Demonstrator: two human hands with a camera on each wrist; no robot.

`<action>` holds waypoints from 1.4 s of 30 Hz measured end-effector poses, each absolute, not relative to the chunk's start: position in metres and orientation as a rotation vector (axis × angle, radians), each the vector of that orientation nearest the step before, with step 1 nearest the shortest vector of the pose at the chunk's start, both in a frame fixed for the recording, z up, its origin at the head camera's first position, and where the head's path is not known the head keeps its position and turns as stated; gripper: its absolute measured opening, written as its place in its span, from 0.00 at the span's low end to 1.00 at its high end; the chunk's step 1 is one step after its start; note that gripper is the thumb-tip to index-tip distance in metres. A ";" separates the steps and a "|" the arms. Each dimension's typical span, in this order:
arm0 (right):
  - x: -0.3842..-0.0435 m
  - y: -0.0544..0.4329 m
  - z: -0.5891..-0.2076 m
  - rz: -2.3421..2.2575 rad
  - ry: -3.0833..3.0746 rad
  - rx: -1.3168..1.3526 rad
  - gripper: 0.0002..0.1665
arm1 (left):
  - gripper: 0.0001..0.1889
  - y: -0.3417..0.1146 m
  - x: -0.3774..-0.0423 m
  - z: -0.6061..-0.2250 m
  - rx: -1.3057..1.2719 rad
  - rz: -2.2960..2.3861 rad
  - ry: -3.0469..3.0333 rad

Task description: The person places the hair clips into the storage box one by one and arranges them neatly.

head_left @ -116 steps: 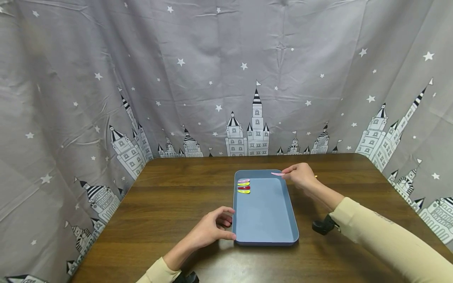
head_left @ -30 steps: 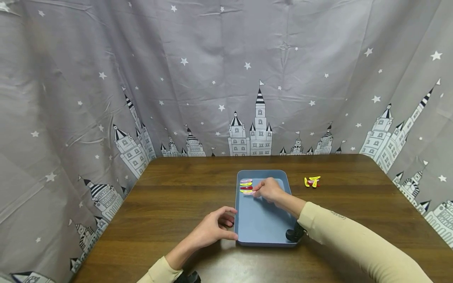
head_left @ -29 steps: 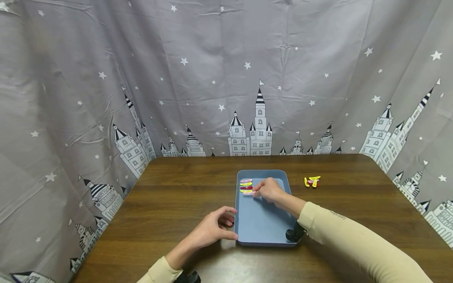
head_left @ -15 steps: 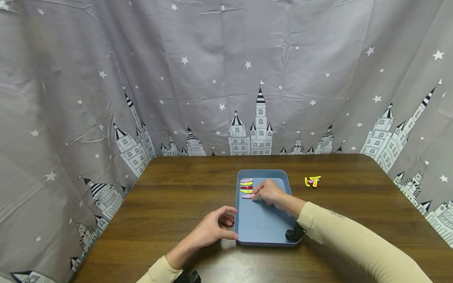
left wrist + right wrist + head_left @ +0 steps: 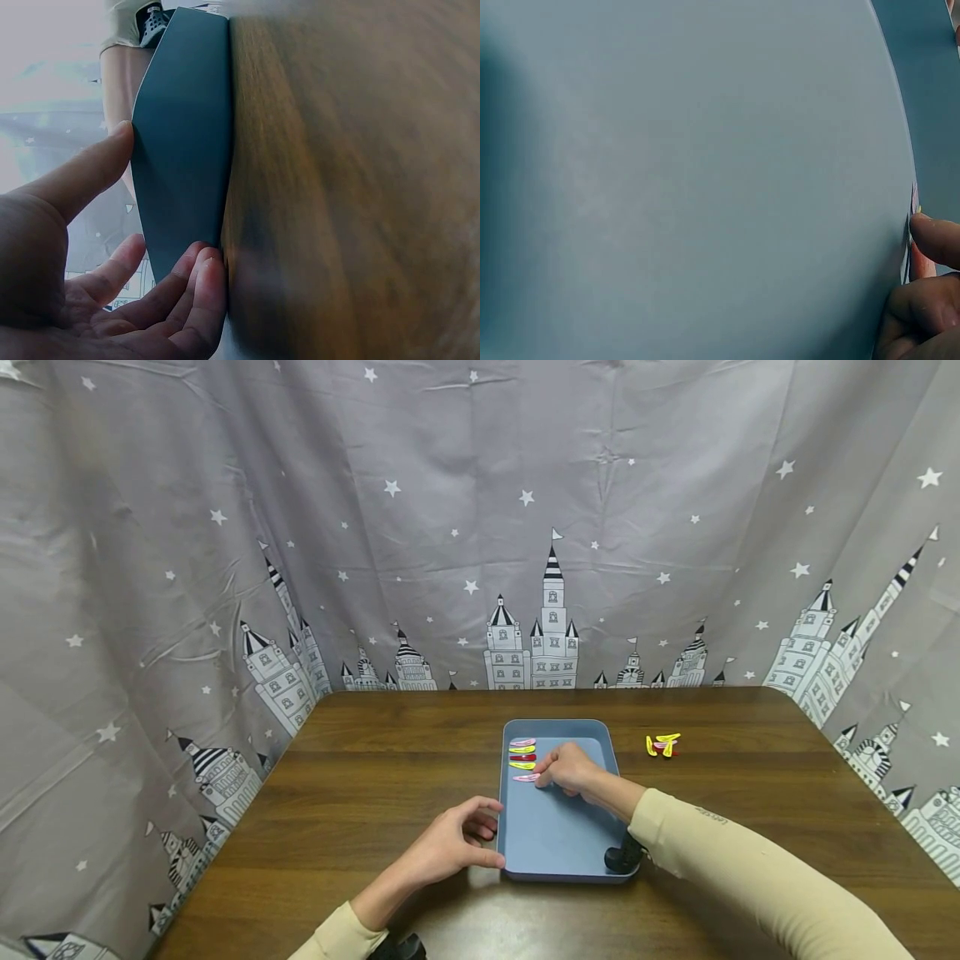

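Note:
My right hand [image 5: 572, 769] is over the blue-grey tray [image 5: 562, 847], pinching the right end of a pink snap hair clip [image 5: 525, 777] between thumb and finger. The clip lies crosswise close over the tray floor, just below a column of clips: pink [image 5: 522, 742], yellow [image 5: 522, 749], red [image 5: 522, 757] and yellow [image 5: 522, 766]. In the right wrist view the fingers [image 5: 934, 240] show only at the edge. At the tray's left side is my left hand [image 5: 453, 839]. Its thumb touches the rim and its loosely bent fingertips rest against the outer wall [image 5: 184, 142].
A small pile of yellow, pink and red hair clips [image 5: 666, 744] lies on the wooden table [image 5: 390, 760], right of the tray. Behind the table hangs a grey curtain [image 5: 420, 527] printed with castles and stars.
My right hand has carried the pink clip from the tray's far right corner to below the column, then slid it slightly nearer, away from the yellow clip. My left hand stays put.

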State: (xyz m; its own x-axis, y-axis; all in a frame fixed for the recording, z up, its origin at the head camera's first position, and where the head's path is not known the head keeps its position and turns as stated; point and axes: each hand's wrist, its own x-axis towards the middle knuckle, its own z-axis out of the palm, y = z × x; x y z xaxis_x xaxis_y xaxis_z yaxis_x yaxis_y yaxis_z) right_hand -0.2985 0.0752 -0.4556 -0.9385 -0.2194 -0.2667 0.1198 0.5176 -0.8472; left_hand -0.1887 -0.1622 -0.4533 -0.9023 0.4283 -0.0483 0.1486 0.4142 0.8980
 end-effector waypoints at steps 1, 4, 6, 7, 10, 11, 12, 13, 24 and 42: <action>-0.299 0.075 -0.456 -1.389 2.425 -0.082 0.06 | 0.34 -0.162 -0.189 -0.453 0.502 1.483 2.402; -0.299 0.075 -0.457 -1.388 2.429 -0.077 0.06 | 0.34 -0.162 -0.189 -0.453 0.502 1.483 2.403; -0.299 0.075 -0.457 -1.388 2.429 -0.073 0.06 | 0.34 -0.162 -0.188 -0.453 0.501 1.482 2.405; -0.299 0.075 -0.457 -1.388 2.428 -0.073 0.06 | 0.34 -0.162 -0.188 -0.453 0.500 1.481 2.406; -0.299 0.076 -0.457 -1.383 2.430 -0.071 0.05 | 0.34 -0.162 -0.188 -0.453 0.500 1.483 2.407; -0.300 0.076 -0.457 -1.383 2.430 -0.075 0.05 | 0.34 -0.162 -0.188 -0.453 0.501 1.485 2.406; -0.300 0.076 -0.457 -1.380 2.430 -0.077 0.05 | 0.34 -0.162 -0.188 -0.452 0.502 1.486 2.406; -0.300 0.076 -0.457 -1.375 2.433 -0.079 0.05 | 0.34 -0.162 -0.188 -0.452 0.502 1.486 2.406; -0.298 0.072 -0.455 -1.350 2.464 -0.070 0.04 | 0.34 -0.162 -0.188 -0.452 0.492 1.473 2.403; -0.300 0.071 -0.459 -1.354 2.474 -0.054 0.03 | 0.34 -0.162 -0.188 -0.452 0.497 1.476 2.401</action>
